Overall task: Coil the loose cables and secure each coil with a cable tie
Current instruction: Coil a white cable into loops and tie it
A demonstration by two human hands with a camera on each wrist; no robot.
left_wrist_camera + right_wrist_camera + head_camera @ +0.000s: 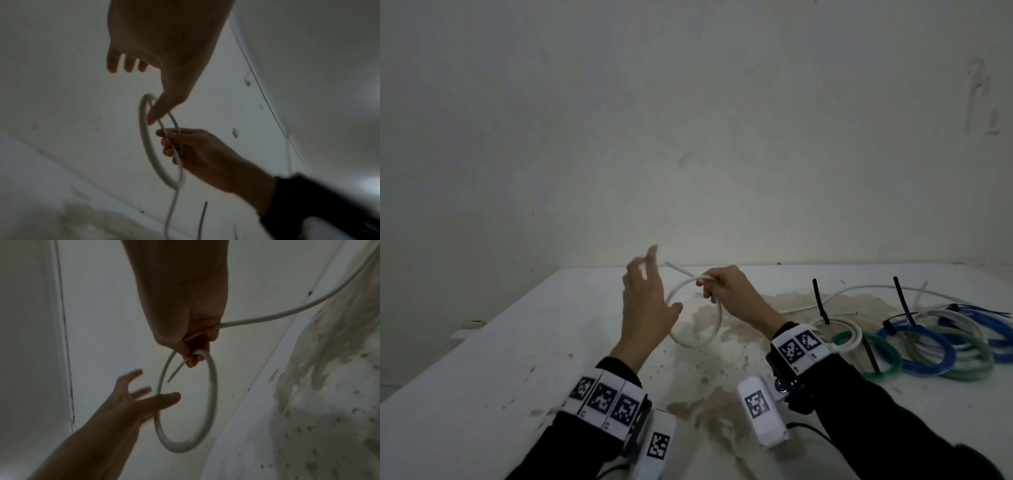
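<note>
A white cable (717, 322) is bent into one loop above the white table (517, 342). My right hand (726, 287) grips the top of that loop (212, 395) where the strand crosses itself, and the short free end (676, 268) pokes out to the left. The long tail (287, 313) runs off to the right across the table. My left hand (645, 301) is spread with straight fingers just left of the loop. Its thumb (162, 110) touches the loop's left side (144, 129), while the other fingers (129, 63) hold nothing.
At the right of the table lie tied coils: a white one (849, 329), a green one (890, 356), blue ones (928, 349), with black cable ties (820, 301) sticking up. Brown stains (715, 404) mark the table's middle. A pale wall (688, 137) stands behind.
</note>
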